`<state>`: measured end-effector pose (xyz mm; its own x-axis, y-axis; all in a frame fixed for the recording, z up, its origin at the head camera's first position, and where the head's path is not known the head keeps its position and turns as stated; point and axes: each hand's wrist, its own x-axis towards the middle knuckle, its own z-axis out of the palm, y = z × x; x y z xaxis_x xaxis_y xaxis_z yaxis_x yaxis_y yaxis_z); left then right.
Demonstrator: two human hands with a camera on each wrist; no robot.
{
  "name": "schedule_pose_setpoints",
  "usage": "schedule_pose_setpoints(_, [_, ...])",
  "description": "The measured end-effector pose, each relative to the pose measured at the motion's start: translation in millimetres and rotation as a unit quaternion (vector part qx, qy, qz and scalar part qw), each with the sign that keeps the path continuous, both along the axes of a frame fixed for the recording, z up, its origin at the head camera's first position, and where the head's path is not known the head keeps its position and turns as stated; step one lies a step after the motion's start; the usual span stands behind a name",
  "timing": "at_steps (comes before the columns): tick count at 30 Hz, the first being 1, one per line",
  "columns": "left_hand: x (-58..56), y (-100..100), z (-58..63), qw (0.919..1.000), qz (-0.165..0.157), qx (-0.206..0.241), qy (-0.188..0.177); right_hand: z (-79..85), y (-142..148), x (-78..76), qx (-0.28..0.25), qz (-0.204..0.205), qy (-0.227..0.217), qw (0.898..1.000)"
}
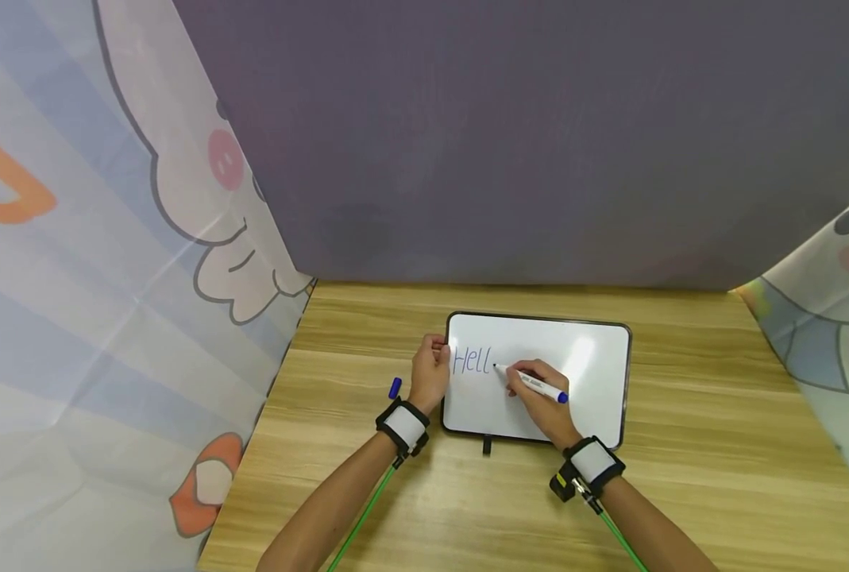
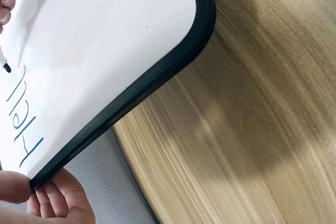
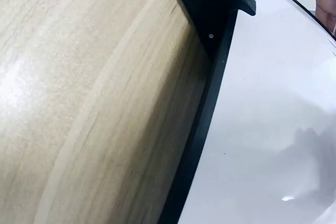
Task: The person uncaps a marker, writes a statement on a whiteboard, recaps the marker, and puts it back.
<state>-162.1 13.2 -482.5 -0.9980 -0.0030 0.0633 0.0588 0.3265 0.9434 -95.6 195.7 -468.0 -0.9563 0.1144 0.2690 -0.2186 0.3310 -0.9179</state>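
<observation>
A small whiteboard (image 1: 538,421) with a black rim bears the blue handwritten letters "Hell" (image 1: 472,361). At its left edge, my left hand (image 1: 430,373) grips the rim, thumb over the white face and fingers curled beneath, as the left wrist view shows. My right hand (image 1: 549,411) pinches a white marker (image 1: 538,386) with a blue end. The marker's dark tip (image 2: 7,68) points down at the white surface, just right of the last letter. In the right wrist view my right hand is out of sight; part of my left hand (image 3: 326,1) appears at the top right.
A blue marker cap (image 1: 395,388) lies on the wooden table (image 1: 338,445), left of the board. A black clip-like piece (image 3: 218,11) juts from the board's near edge. Behind the table rises a dark grey panel (image 1: 503,143), with printed cloth (image 1: 109,334) along the left side.
</observation>
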Motion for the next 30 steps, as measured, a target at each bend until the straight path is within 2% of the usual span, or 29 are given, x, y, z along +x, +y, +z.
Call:
schedule_pose_setpoints(3, [-0.5,0.4,-0.6,1.0,-0.001,0.0,-0.001,-8.7,2.8,-2.8,-0.004,0.005,0.008,1.0])
schedule_pose_setpoints(6, [-0.5,0.9,-0.6,1.0,-0.003,0.0,-0.001,-9.8,3.4,-2.8,-0.009,0.006,0.003,1.0])
schedule_pose_setpoints(11, [-0.5,1.7,-1.4,1.0,-0.004,0.001,0.004,-2.5,1.0,0.4,-0.001,0.001,-0.003,1.0])
schedule_pose_setpoints(22, [-1.6,2.1,-1.9,0.9999,0.0,0.005,0.009,-3.1,1.8,3.6,0.033,0.008,0.011,0.999])
schedule_pose_setpoints(30, [-3.2,2.8,-3.5,1.0,0.005,0.008,-0.002,-5.4,6.9,2.1,0.028,0.002,0.018,0.999])
